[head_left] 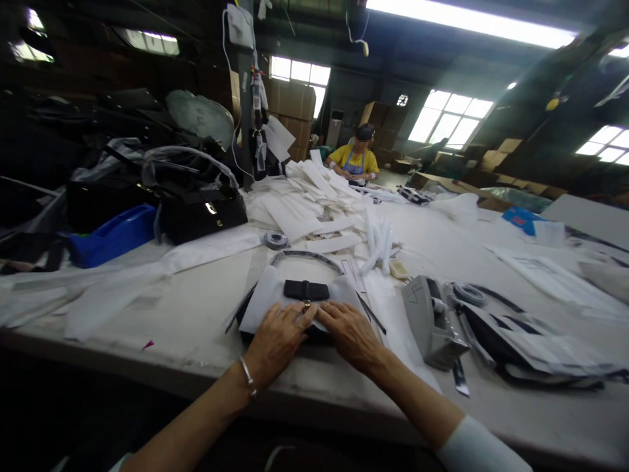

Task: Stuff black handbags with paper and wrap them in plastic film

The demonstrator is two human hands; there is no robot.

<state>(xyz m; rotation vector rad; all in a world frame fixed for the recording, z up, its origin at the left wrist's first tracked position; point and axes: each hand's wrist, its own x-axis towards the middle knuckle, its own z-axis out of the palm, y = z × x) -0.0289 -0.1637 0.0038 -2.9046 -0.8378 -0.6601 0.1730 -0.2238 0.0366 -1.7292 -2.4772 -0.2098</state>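
A black handbag (306, 290) lies on the white table in front of me, its wrapped handle (307, 254) arching away from me. White wrapping sheet (260, 303) covers much of its front, leaving the dark flap strap and a small gold clasp showing. My left hand (280, 334) lies on the near left of the bag, fingers stretched out and tips close to the clasp. On the near right, my right hand (351, 331) rests with its fingers extended over the sheet. Both palms face down, and neither hand grasps anything that I can see.
A grey tape dispenser (432, 321) stands to the right, beside a flat wrapped bag (535, 347). Loose white paper strips (304, 196) are heaped beyond. Black handbags (201, 213) and a blue holder (115, 236) sit at left. A person in yellow (361, 160) works across the table.
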